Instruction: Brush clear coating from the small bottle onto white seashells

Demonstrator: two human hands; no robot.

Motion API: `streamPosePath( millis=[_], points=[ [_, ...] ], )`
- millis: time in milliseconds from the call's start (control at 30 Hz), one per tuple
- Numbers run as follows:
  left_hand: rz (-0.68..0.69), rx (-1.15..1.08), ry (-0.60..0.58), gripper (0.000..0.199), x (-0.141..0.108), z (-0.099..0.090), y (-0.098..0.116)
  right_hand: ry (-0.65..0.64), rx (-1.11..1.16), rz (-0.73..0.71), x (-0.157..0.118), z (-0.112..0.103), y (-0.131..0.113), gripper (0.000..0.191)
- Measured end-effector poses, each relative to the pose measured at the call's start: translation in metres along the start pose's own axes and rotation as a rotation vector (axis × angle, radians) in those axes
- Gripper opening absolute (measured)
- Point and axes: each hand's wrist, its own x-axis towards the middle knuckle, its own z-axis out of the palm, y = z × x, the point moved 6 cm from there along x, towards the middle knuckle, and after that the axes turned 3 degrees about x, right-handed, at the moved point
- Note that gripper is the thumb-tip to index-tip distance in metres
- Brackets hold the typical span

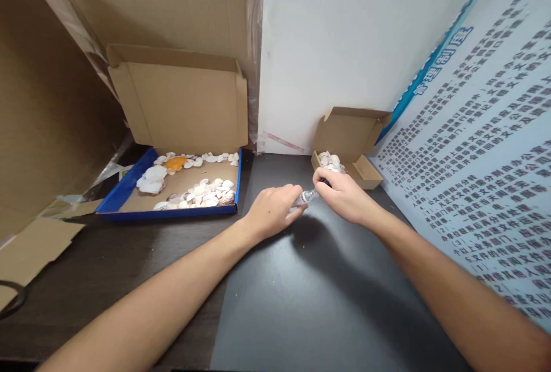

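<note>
Above the dark grey mat, my left hand (275, 208) is closed around the body of a small clear bottle (306, 197), which is held tilted. My right hand (342, 191) pinches the bottle's far end, where a bit of dark cap (323, 182) shows between the fingers; most of the cap is hidden. Beyond my right hand sits a small open cardboard box (369, 170) with white seashells (329, 161) in it. To the left of my left hand is a larger blue-sided box (172, 214), its lid up, with white seashells (209, 193) and an orange shell (175, 163).
The dark grey mat (267, 314) lies on a dark wooden table (107, 280). A white panel (327, 45) and cardboard (172, 4) stand behind. A printed poster (486, 159) closes off the right side. Cardboard flaps (38, 251) lie at the left edge.
</note>
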Motion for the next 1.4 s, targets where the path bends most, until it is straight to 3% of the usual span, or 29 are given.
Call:
streamPosePath(
  millis=[467,800,1033,1200,1400],
  points=[
    [-0.016,0.03,-0.027,0.019,0.0,0.001,-0.003,0.097,0.084,0.05,0.004,-0.018,0.007,0.017],
    [-0.054,0.029,-0.064,0.02,0.001,0.005,-0.006,0.116,0.509,0.187,0.001,-0.011,0.033,0.004],
    [-0.08,0.034,-0.084,0.022,0.002,0.008,-0.007,0.074,0.741,0.283,-0.011,0.0,0.035,0.006],
    [-0.073,0.034,-0.084,0.022,0.002,0.008,-0.005,0.064,0.744,0.28,-0.012,0.001,0.041,0.005],
    [-0.054,0.041,-0.07,0.022,0.002,0.006,-0.005,0.082,0.593,0.196,-0.011,-0.005,0.036,0.007]
  ],
)
